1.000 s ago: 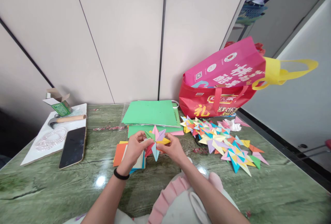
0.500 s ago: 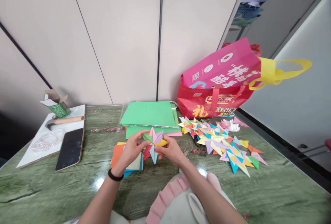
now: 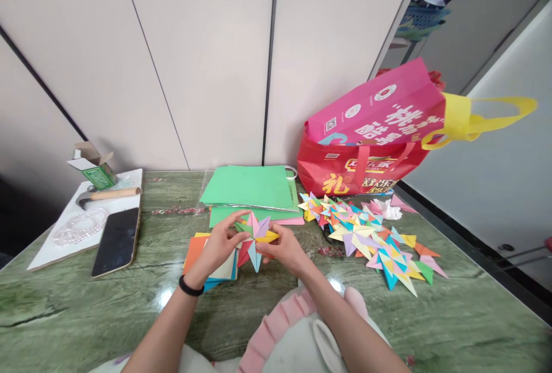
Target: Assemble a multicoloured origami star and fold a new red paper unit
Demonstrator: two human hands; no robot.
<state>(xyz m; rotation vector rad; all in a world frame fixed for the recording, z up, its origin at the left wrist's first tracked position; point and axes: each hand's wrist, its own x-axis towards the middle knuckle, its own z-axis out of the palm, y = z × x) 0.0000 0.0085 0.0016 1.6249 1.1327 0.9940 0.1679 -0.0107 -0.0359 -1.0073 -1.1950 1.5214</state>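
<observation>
A many-coloured origami star (image 3: 255, 242) with pointed arms is held up over the table's middle. My left hand (image 3: 223, 242) pinches its green and red side, thumb on top. On the other side my right hand (image 3: 284, 247) grips it near the yellow arm; some of its fingers are hidden beneath. Below and left of the star, partly behind my left hand, lies a stack of square coloured paper (image 3: 197, 250), orange on top at the left. Further right, a pile of folded paper stars (image 3: 356, 235) spreads over the table.
Green sheets (image 3: 250, 187) lie by the wall. A red bag (image 3: 328, 166) with a pink bag (image 3: 375, 106) inside stands behind the stars. At left are a phone (image 3: 115, 242), a hammer (image 3: 114, 193), a beaded string (image 3: 81, 226) and a small green box (image 3: 97, 175).
The view has shifted slightly. Both hands keep their hold on the star, which has barely moved; my left fingers have shifted a little at its edge.
</observation>
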